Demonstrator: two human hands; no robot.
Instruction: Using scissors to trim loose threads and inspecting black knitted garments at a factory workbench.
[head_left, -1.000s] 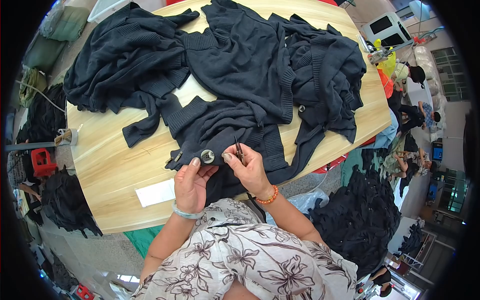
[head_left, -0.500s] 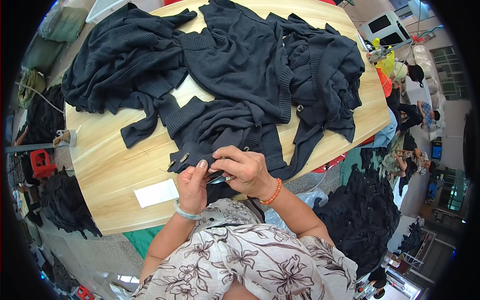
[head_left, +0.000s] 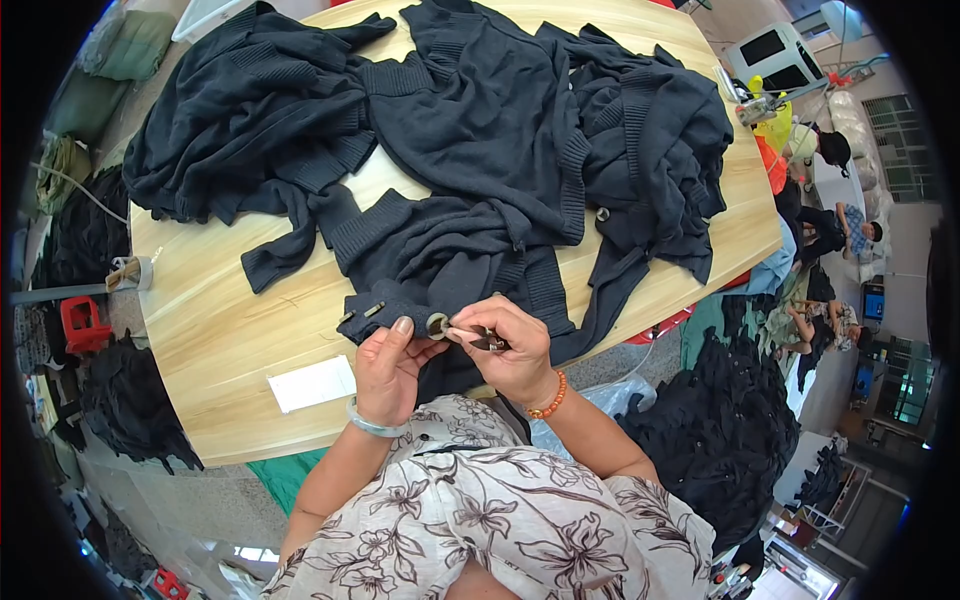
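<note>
At the table's near edge, my left hand (head_left: pixel 388 368) pinches the edge of a dark navy knit sweater (head_left: pixel 430 245), with a round brown-grey button (head_left: pixel 437 325) standing up beside its fingertips. My right hand (head_left: pixel 512 350) is closed, its thumb and forefinger close against that button. Tucked in its palm is a small pair of metal thread snips (head_left: pixel 488 342), mostly hidden by the fingers. More buttons (head_left: pixel 375 309) show edge-on along the sweater's border, left of the held one. The sweater lies bunched on the table ahead of both hands.
The pale wooden table (head_left: pixel 215 370) carries more dark knitwear (head_left: pixel 250 120) at left and another heap (head_left: pixel 655 150) at right. A white paper tag (head_left: pixel 312 384) lies left of my left hand. Dark garments (head_left: pixel 715 430) are piled beyond the table at right; a red stool (head_left: pixel 84 325) stands left.
My right hand has turned and shifted slightly right, and the snips' blade no longer points toward my left fingers. The held button has come into plain view between my hands.
</note>
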